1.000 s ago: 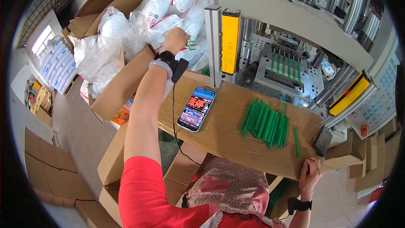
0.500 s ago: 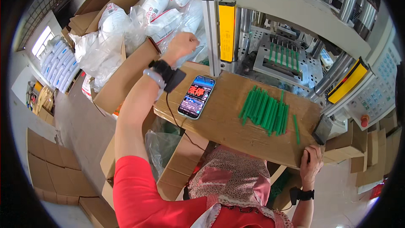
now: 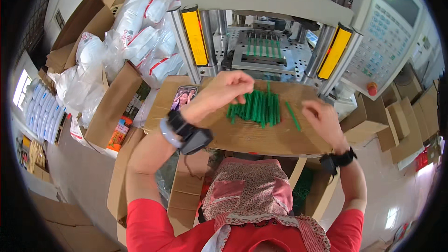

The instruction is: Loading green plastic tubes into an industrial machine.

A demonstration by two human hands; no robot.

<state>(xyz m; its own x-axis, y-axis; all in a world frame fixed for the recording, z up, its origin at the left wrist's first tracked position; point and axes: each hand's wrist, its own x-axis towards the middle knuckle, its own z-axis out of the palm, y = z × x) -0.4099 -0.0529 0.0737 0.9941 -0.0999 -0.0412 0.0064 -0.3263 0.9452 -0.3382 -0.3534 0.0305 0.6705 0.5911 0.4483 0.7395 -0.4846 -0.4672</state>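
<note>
A pile of green plastic sticks (image 3: 255, 109) lies on a brown cardboard-covered table (image 3: 224, 139). One loose green stick (image 3: 292, 115) lies apart, right of the pile. My left hand (image 3: 228, 89) hovers over the pile's far left part, its fingers loosely bent and nothing visible in them. Near the loose stick, on its right, my right hand (image 3: 324, 120) is raised with thumb and forefinger apart and holds nothing I can see. A phone (image 3: 184, 97) lies left of the pile, partly covered by my left wrist; its screen shows a picture of people.
Behind the table stands a press machine (image 3: 270, 0) with yellow side bars (image 3: 195, 37) and a metal mould (image 3: 259, 56) holding several green sticks. A control panel (image 3: 385, 32) with a red knob is at right. White bags (image 3: 135, 14) and cartons (image 3: 112, 107) stand at left.
My left hand has moved right, from beyond the phone to over the pile. My right hand has lifted off the table edge. The phone's screen has changed, and the view has turned.
</note>
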